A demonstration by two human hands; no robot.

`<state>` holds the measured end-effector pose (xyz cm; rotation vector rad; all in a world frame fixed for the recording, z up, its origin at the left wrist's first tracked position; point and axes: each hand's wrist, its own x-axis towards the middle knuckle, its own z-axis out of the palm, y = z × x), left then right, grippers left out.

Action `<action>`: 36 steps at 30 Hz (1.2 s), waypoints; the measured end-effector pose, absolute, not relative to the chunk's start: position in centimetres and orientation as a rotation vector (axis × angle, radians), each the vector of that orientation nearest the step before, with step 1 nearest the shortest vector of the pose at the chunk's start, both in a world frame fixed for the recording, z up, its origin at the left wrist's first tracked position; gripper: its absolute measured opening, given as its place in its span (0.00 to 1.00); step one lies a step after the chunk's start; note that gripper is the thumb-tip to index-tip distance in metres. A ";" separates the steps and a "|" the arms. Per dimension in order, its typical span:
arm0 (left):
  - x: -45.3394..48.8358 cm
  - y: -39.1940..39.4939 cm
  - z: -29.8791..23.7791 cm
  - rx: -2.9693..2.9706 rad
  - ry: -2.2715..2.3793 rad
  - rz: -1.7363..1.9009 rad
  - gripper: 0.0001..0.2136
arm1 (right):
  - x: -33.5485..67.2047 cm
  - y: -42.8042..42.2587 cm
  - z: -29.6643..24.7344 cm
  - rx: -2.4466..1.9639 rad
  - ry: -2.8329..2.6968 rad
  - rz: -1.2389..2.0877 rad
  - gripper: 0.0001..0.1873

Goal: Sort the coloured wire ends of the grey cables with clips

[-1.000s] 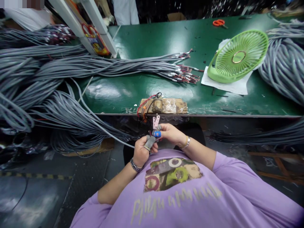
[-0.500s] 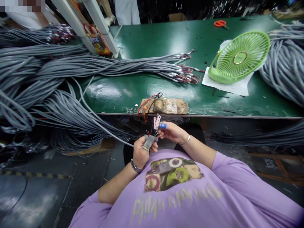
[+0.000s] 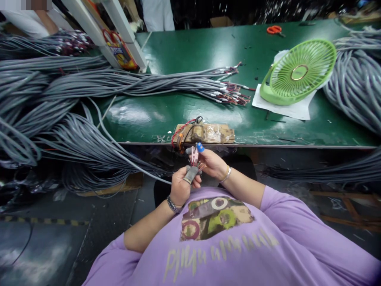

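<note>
Grey round-sheathed cable (image 3: pixel 157 178) runs from the left into a seated worker's left hand (image 3: pixel 180 188), its end held in the space between the front edge of a glossy green tabletop (image 3: pixel 190 47) and the worker's short-sleeved lilac shirt (image 3: pixel 223 254); the left fingers close firmly about that end, a grey fabric-like cover (image 3: pixel 191 174) on the thumb pressing down over it, while thin bare-ended wires (image 3: pixel 203 165), some reddish, fan out just beyond the grip; the right hand (image 3: pixel 213 165), its thumb tipped with a bright blue wrap (image 3: pixel 200 147), pinches a small pale-pink two-armed tool (image 3: pixel 194 154) above the wires, thumb and fingers drawn together on it; whether the tool touches the wires cannot be told at this size.

Just beyond the hands, a rough wooden block (image 3: pixel 220 133) with red and black leads at one end sits at the table's edge; behind it lies a long bundle of grey cables (image 3: pixel 133 83), stripped reddish ends pointing right; to the right, a lime-green round plastic fan (image 3: pixel 299 71) stands on a white paper sheet (image 3: pixel 282 107), near a thick coil of grey cable (image 3: pixel 354 83); orange-handled scissors (image 3: pixel 274 29) rest toward the far edge; at upper left, another person in white clothing (image 3: pixel 29 22) is partly in view.
</note>
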<state>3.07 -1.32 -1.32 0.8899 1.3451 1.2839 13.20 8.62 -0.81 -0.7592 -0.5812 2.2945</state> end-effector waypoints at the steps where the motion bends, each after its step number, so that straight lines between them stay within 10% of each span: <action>1: 3.1 -1.3 -1.4 0.893 1.343 1.277 0.14 | 13.1 8.6 -0.8 -0.765 -0.582 2.283 0.25; 16: 2.6 -2.6 -1.2 0.915 1.345 1.412 0.12 | 14.3 8.9 -1.4 -0.736 -0.640 2.397 0.26; 27: 3.2 -1.7 -0.9 0.910 1.321 1.439 0.13 | 13.6 8.2 -2.8 -0.821 -0.840 1.881 0.25; 36: 3.1 -1.2 -1.6 0.969 1.395 1.458 0.13 | 12.5 8.6 -2.2 -0.743 -0.543 2.258 0.26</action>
